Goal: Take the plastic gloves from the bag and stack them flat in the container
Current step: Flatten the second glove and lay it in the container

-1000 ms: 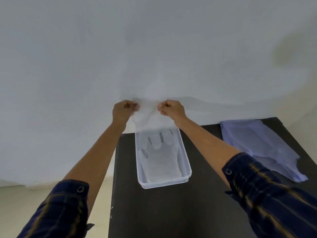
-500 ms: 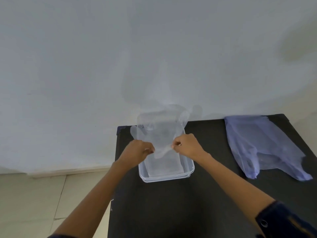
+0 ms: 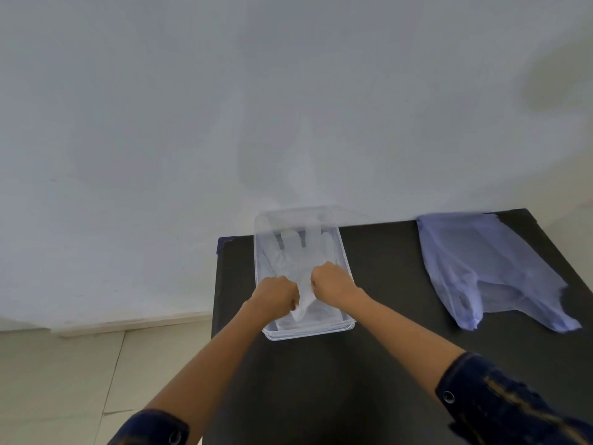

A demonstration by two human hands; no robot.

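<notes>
A clear plastic container [image 3: 348, 323] stands at the left back of a black table [image 3: 369, 380]. A see-through plastic glove [image 3: 293, 252] lies flat inside it, fingers toward the wall. My left hand [image 3: 276, 293] and my right hand [image 3: 330, 282] are both closed on the glove's cuff end, over the near half of the container. The cuff is bunched between the two fists. A pale blue plastic bag [image 3: 481, 264] lies flat on the right of the table, apart from both hands.
A white wall [image 3: 288, 91] rises right behind the table's far edge. Beige floor tiles [image 3: 64, 380] show to the left, past the table's left edge. My dark plaid sleeves sit low in the frame.
Both hands came down from high against the wall toward me, lowering the glove. The glove, which hung in the air, now lies spread in the container.
</notes>
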